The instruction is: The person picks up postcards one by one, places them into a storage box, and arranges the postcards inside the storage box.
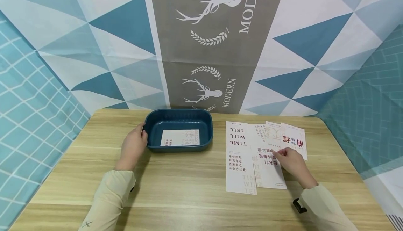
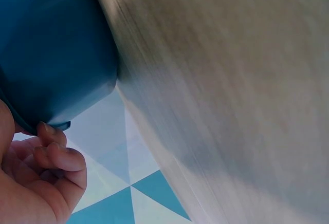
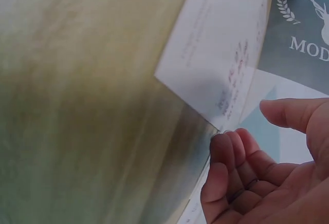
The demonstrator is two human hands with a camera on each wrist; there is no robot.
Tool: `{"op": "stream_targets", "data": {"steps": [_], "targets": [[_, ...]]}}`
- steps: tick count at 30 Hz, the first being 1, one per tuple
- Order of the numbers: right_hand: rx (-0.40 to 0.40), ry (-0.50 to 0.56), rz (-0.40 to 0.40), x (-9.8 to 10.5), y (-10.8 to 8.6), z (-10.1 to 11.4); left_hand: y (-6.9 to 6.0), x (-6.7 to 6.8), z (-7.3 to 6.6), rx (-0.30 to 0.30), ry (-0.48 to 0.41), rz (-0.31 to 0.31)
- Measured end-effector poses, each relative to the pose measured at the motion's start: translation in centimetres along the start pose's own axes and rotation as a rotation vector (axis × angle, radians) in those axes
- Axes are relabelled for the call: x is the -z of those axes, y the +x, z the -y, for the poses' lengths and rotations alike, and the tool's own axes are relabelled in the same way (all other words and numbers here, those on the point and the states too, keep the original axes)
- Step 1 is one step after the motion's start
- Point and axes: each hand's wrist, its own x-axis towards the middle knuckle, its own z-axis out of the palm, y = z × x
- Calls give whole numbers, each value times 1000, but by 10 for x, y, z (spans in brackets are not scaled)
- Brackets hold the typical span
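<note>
The left hand grips the left rim of the blue tray, which sits toward the back of the tabletop. I see one card lying in the tray, so I'd say that bit is done. To the right, I count at least four more out on the wood, bunched together: the long card, the middle card, the back card and the end card. So I think most of the work is left. The right hand is over the middle card, loose, with nothing in it that I can see.

My left wrist view shows the tray's outside and the fingers bent at its rim, but not the card inside; only the head view gives me that. My right wrist view shows a gap between thumb and fingers, which the head view hides. A card's corner is near the fingertips; I can't tell if they touch.
</note>
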Motion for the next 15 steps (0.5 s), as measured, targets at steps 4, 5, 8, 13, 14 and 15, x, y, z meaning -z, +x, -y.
{"op": "stream_targets", "data": {"steps": [4, 5, 8, 13, 14, 15], "targets": [[-50, -11, 24, -2, 0, -3, -1, 0, 0, -6, 4, 7], [-55, -10, 26, -3, 0, -4, -1, 0, 0, -5, 2, 8], [-61, -8, 30, -5, 0, -5, -1, 1, -1, -3, -1, 14], [-61, -21, 43, -5, -1, -4, -1, 2, -2, 1, 2, 17], [-62, -27, 45, -5, -1, -3, -1, 2, -2, 3, 4, 16], [-65, -32, 46, -6, -1, -3, -1, 2, -2, 7, 6, 18]]}}
